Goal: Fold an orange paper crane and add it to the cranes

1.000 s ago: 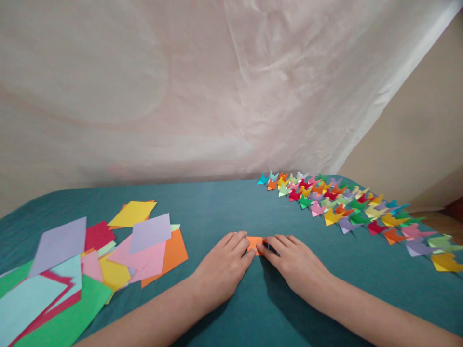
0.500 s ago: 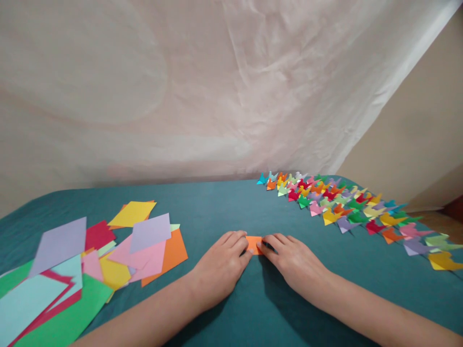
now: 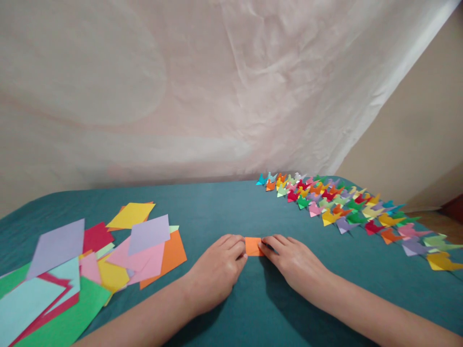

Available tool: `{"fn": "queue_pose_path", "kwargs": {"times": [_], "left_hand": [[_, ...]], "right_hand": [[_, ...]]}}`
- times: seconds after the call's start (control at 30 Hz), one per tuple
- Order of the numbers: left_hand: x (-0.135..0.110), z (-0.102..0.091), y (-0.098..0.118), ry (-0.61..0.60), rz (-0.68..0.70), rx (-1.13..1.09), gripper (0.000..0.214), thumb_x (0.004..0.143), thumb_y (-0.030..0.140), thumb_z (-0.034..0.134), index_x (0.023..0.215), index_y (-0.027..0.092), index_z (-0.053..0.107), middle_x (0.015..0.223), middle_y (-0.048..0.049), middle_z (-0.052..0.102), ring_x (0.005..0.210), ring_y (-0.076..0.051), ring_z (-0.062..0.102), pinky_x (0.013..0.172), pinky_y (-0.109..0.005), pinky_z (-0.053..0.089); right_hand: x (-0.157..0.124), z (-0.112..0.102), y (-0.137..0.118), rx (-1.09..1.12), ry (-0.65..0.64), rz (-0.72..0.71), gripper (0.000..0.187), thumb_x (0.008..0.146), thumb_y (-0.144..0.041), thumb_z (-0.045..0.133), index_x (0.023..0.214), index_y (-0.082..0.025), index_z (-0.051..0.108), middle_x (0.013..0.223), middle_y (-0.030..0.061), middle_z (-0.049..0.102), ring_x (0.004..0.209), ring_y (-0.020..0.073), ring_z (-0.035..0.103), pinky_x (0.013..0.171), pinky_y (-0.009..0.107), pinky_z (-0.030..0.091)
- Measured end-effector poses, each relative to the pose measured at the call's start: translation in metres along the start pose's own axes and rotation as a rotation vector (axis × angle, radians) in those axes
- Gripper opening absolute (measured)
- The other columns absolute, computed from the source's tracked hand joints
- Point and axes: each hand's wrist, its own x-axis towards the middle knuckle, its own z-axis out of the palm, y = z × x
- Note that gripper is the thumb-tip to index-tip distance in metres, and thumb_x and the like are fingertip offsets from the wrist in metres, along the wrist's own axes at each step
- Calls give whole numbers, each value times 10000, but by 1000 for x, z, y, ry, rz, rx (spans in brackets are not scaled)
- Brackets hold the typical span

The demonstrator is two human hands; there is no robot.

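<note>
Between my hands a small orange piece of paper point(image 3: 253, 246) lies on the dark green cloth, its middle showing and both ends under my fingers. My left hand point(image 3: 221, 267) grips its left end, thumb and fingers close together. The right end is pinched between the thumb and fingers of my right hand point(image 3: 294, 260). My fingers hide the paper's side edges, so I cannot tell how it is folded there.
Loose coloured paper sheets point(image 3: 148, 255) lie overlapped at the left. Rows of small folded paper birds point(image 3: 333, 202) stand along the right side of the cloth-covered table point(image 3: 213, 207). A pale fabric sheet point(image 3: 202, 96) hangs behind.
My left thumb has drawn back to the left off the orange paper's face, so more of it shows. My right hand stays nearly still on its end.
</note>
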Motion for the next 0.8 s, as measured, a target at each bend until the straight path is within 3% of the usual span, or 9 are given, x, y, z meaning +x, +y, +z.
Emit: {"fn": "queue_pose_path", "kwargs": {"times": [0.33, 0.47, 0.63, 0.8], "left_hand": [[-8, 11, -13, 44, -112, -178, 302, 846, 68, 410, 1082, 156, 577, 1090, -84, 588, 1046, -205, 504, 916, -375, 416], [-6, 8, -10, 7, -52, -190, 427, 816, 45, 419, 1225, 148, 488, 1239, -78, 536, 1192, -213, 420, 1018, -390, 349], [-6, 8, -10, -48, -42, -167, 396, 831, 84, 445, 1215, 158, 511, 1223, -67, 557, 1223, -234, 394, 1036, -401, 335], [-6, 8, -10, -44, -28, -149, 403, 846, 90, 441, 1239, 162, 496, 1214, -80, 562, 1204, -236, 416, 1021, -408, 353]], "right_hand": [[-3, 3, -2, 5, 6, 2, 328, 801, -39, 481, 1103, -109, 586, 1077, 127, 599, 884, 224, 562, 695, 345, 491], [-3, 5, -4, 3, 3, 13, 349, 783, -42, 515, 1118, -108, 583, 1091, 126, 603, 905, 235, 567, 720, 349, 495], [-5, 4, -6, 3, 30, 20, 381, 766, -38, 525, 1138, -103, 570, 1103, 130, 608, 945, 248, 572, 773, 370, 498], [-8, 1, -10, 2, -2, 11, 496, 748, -40, 532, 1224, -178, 516, 1156, 128, 585, 1001, 273, 560, 802, 398, 491]]}}
